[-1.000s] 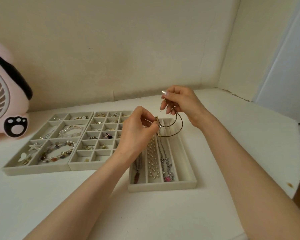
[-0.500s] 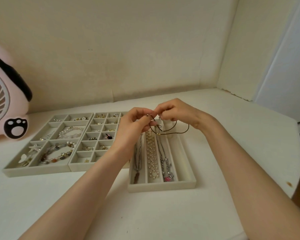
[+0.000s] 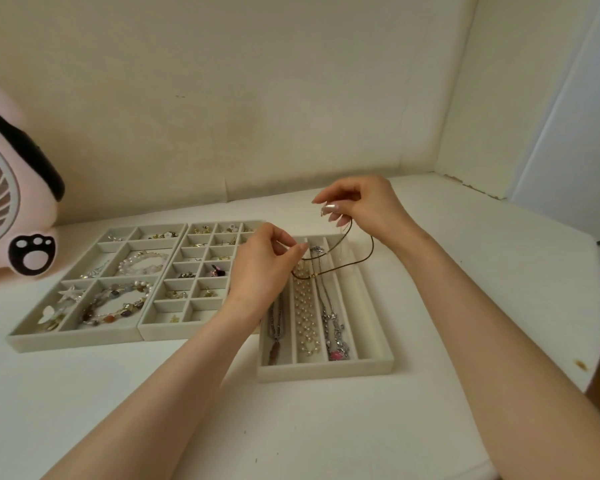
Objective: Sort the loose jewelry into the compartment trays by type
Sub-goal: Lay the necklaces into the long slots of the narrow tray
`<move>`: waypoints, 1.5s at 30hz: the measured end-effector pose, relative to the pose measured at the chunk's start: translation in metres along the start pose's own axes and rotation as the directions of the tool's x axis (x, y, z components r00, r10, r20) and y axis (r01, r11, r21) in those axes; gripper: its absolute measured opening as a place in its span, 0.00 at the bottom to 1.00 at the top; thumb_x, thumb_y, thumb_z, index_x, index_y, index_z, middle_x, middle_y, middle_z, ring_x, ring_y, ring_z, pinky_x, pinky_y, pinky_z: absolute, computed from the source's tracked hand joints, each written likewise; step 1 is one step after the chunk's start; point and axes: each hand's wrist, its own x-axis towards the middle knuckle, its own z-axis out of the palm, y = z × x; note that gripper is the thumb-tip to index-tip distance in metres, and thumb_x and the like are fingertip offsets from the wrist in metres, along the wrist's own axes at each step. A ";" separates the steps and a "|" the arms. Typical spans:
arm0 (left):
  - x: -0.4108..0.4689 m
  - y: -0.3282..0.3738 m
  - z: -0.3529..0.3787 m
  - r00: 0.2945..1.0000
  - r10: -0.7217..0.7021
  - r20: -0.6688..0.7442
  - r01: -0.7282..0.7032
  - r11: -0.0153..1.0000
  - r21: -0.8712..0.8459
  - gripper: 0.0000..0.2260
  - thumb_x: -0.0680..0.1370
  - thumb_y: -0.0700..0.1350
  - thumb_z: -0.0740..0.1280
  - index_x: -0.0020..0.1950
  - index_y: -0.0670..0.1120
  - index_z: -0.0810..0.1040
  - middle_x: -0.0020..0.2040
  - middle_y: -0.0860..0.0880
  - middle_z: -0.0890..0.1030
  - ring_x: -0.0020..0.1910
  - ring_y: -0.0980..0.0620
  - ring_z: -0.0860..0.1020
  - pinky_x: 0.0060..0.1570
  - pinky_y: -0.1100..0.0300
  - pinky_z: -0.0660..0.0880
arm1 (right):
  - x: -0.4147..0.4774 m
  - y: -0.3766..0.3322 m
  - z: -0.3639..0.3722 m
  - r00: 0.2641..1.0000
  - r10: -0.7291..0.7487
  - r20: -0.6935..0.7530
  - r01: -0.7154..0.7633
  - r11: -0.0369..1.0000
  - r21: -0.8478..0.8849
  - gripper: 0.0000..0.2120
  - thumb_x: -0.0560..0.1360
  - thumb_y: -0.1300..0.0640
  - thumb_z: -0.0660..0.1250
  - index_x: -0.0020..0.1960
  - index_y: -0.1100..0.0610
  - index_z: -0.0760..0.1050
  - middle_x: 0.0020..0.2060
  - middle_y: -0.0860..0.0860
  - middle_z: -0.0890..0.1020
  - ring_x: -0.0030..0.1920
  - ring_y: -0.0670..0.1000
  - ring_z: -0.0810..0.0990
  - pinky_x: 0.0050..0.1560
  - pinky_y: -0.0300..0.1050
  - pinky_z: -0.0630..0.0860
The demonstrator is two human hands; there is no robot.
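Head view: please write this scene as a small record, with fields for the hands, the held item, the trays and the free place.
left hand: pinches the cord necklace
right hand: holds the same cord, higher up
cord necklace: dark, looped, over the far end of the necklace tray
necklace tray: four long slots, three filled
free slot: the rightmost one
other trays: bracelet tray and grid tray, to the left

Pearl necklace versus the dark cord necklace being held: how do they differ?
The pearl necklace is pale beads; the cord necklace is a thin dark strand. The pearl necklace lies in a long tray slot; the cord necklace hangs looped between the left hand and right hand. Both are necklaces.
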 end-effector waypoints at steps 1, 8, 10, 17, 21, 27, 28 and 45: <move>-0.001 0.000 0.000 0.999 0.032 -0.028 -0.028 0.992 0.121 0.08 0.74 0.51 0.70 0.46 0.48 0.74 0.36 0.52 0.77 0.36 0.52 0.75 0.36 0.56 0.71 | 0.000 0.000 0.000 1.000 -0.007 -0.016 0.007 1.000 0.012 0.13 0.73 0.73 0.64 0.44 0.57 0.81 0.34 0.50 0.81 0.32 0.44 0.80 0.35 0.35 0.78; -0.003 0.003 -0.003 0.993 0.095 -0.063 -0.050 0.857 0.513 0.09 0.75 0.55 0.68 0.48 0.50 0.77 0.42 0.50 0.81 0.45 0.47 0.79 0.44 0.54 0.75 | 0.004 0.009 -0.001 0.991 0.007 -0.133 -0.012 0.999 -0.037 0.13 0.71 0.75 0.64 0.43 0.59 0.81 0.33 0.52 0.80 0.32 0.41 0.80 0.35 0.39 0.78; -0.004 0.004 -0.004 0.995 0.090 -0.052 -0.049 0.847 0.529 0.11 0.74 0.57 0.68 0.48 0.50 0.78 0.43 0.50 0.81 0.46 0.47 0.78 0.44 0.55 0.75 | 0.004 0.010 -0.003 0.985 0.008 -0.170 -0.012 1.000 -0.026 0.13 0.71 0.74 0.64 0.43 0.59 0.81 0.33 0.52 0.81 0.32 0.39 0.79 0.34 0.36 0.78; -0.005 0.006 -0.006 0.999 0.054 0.009 -0.046 0.747 0.663 0.15 0.74 0.60 0.66 0.44 0.49 0.79 0.40 0.49 0.81 0.45 0.47 0.79 0.39 0.59 0.69 | -0.001 -0.003 -0.008 0.994 0.012 -0.106 0.024 0.943 0.331 0.09 0.72 0.74 0.66 0.47 0.63 0.78 0.38 0.59 0.81 0.35 0.45 0.83 0.37 0.38 0.80; -0.003 0.002 -0.003 0.991 0.128 0.039 -0.126 0.791 0.599 0.15 0.73 0.59 0.68 0.51 0.49 0.77 0.46 0.51 0.77 0.50 0.49 0.75 0.45 0.56 0.71 | -0.003 -0.011 -0.006 0.996 -0.029 -0.085 0.063 0.904 0.423 0.10 0.72 0.74 0.65 0.46 0.61 0.79 0.37 0.57 0.82 0.38 0.47 0.83 0.38 0.39 0.80; 0.001 0.008 0.005 0.962 0.204 0.183 -0.228 0.966 0.119 0.14 0.75 0.47 0.69 0.60 0.49 0.75 0.48 0.56 0.80 0.46 0.54 0.77 0.53 0.53 0.73 | -0.006 -0.016 -0.005 0.998 -0.065 -0.021 0.067 0.871 0.487 0.10 0.73 0.72 0.66 0.47 0.60 0.79 0.35 0.53 0.84 0.39 0.48 0.83 0.41 0.39 0.79; 0.001 0.008 0.004 0.959 0.169 0.226 -0.187 0.981 0.060 0.14 0.75 0.47 0.69 0.60 0.49 0.75 0.47 0.56 0.81 0.43 0.54 0.77 0.50 0.55 0.75 | -0.006 -0.017 -0.005 0.997 -0.070 -0.014 0.067 0.866 0.496 0.10 0.73 0.72 0.66 0.47 0.60 0.79 0.35 0.52 0.84 0.39 0.48 0.83 0.41 0.39 0.79; 0.006 0.005 -0.003 0.984 0.114 0.137 -0.090 0.981 -0.171 0.06 0.76 0.47 0.67 0.43 0.46 0.77 0.38 0.53 0.79 0.39 0.55 0.76 0.44 0.62 0.71 | -0.008 -0.018 -0.013 0.995 -0.091 0.028 0.064 0.855 0.514 0.09 0.75 0.67 0.64 0.50 0.56 0.79 0.34 0.50 0.82 0.41 0.48 0.80 0.50 0.43 0.76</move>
